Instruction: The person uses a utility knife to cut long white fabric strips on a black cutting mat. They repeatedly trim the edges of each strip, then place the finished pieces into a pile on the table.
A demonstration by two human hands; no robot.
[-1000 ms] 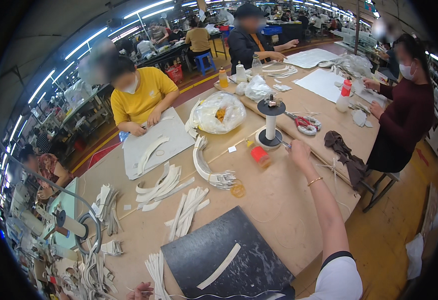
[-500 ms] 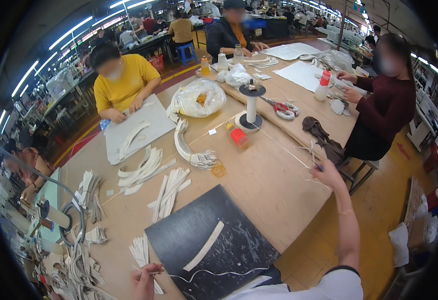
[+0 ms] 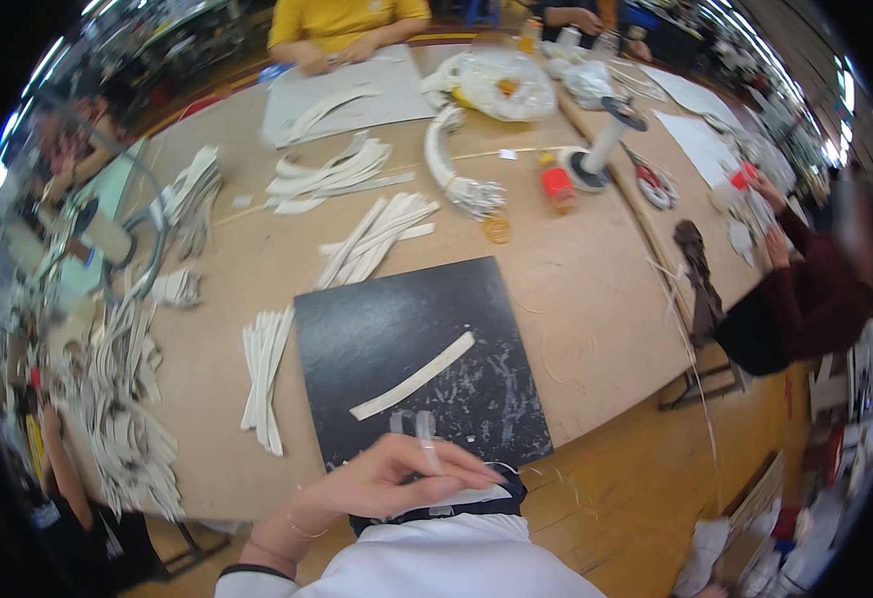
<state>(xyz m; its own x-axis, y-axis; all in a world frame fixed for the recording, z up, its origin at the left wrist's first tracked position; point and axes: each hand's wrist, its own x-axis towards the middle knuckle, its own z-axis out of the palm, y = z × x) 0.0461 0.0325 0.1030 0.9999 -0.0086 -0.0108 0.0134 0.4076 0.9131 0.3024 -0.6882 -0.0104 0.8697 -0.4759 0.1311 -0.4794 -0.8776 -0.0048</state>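
Left hand (image 3: 396,474) in view at near side of desk (image 3: 596,339), overlapping the near edge of black board (image 3: 396,319). Pale curved strip (image 3: 413,377) lies flat on board, just beyond hand, untouched. Fingers slightly bent, close together, thumb alongside; translucent band (image 3: 427,439) against fingers. Cannot tell whether fingertips clamp anything.

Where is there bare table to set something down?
Widest: the tan tabletop right of the flat black board and below the red-and-yellow bottle, nearly bare. A narrower patch lies between the splayed white strips and the heaped pale strips, which crowd the left end.
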